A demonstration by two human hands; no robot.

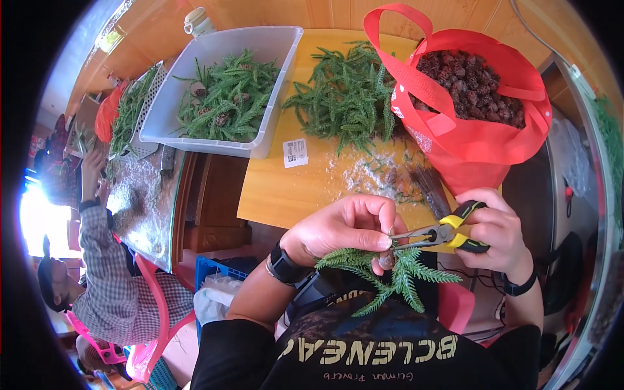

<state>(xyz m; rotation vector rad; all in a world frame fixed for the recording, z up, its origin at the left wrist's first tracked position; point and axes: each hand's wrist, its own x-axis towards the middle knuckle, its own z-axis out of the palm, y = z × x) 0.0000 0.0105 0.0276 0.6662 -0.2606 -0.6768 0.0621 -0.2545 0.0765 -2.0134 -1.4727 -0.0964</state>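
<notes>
My left hand (335,224) pinches an artificial green pine sprig (409,276) by its stem, just above my lap. A small brown pine cone (387,261) sits at the sprig's middle, partly behind my fingers. In my right hand (499,231) are pliers (445,234) with black and yellow handles, my fingers wrapped round the grips. The plier jaws point left and meet the sprig's stem end at my left thumb and fingertips. Whether the jaws bite on a wire there is too small to tell.
Ahead on the yellow table (263,195) lie a sprig pile (348,97), a white label (295,153), pale crumbs and a dark thin bundle (429,188). A red bag (455,149) of pine cones stands right, a clear bin (151,127) left. Another person (117,279) works far left.
</notes>
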